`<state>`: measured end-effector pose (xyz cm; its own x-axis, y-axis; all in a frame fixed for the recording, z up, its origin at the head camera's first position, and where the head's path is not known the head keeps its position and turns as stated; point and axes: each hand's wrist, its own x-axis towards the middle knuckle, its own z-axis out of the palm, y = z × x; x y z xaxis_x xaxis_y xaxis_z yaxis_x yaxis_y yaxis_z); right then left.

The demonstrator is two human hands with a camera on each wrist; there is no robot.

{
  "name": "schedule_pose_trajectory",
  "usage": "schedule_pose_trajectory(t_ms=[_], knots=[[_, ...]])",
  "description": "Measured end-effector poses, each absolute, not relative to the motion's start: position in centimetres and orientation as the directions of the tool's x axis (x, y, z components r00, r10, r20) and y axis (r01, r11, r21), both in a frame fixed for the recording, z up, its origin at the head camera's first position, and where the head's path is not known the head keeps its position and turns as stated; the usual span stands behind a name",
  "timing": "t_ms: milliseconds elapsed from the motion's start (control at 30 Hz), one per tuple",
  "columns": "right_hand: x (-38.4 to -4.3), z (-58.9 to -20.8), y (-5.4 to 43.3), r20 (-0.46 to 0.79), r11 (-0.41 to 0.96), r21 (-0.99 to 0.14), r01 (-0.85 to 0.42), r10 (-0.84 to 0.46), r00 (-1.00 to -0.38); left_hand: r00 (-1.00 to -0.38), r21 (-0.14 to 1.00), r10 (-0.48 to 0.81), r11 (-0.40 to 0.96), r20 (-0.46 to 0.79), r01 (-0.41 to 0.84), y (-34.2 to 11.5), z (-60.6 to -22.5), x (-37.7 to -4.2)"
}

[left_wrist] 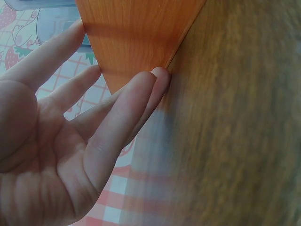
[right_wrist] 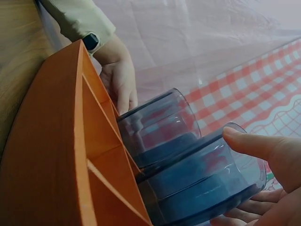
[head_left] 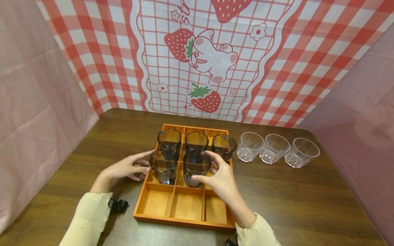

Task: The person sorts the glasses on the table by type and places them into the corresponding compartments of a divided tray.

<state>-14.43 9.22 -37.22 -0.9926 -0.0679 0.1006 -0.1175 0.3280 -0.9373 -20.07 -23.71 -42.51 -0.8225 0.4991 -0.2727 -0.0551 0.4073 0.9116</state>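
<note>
Smoke-grey and see-through, a tumbler (head_left: 192, 168) stands mid-tray; the right hand (head_left: 224, 178), at four o'clock, grips its upper wall. The left hand's (head_left: 130, 167) fingers, loosely extended, touch the wooden tray (head_left: 187, 205) toward nine o'clock. Probably stiff, slippery; best held round the sides.

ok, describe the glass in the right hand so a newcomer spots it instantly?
On the brown table sits an orange-brown wooden tray with a three-by-three grid of compartments. In its middle row, middle column, is a smoky-dark see-through glass. It's the only glass held, with the fingers and thumb of the right hand around it.
</note>
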Motion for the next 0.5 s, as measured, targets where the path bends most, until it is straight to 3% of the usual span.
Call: schedule_pose_trajectory(t_ms=[500], knots=[[-14.74,-38.15,8.93,0.053,0.369,-0.926,-0.082,-0.086,-0.995,-0.821,0.908,0.504,0.418,-0.269,-0.040,-23.77,-42.55,-20.12]])
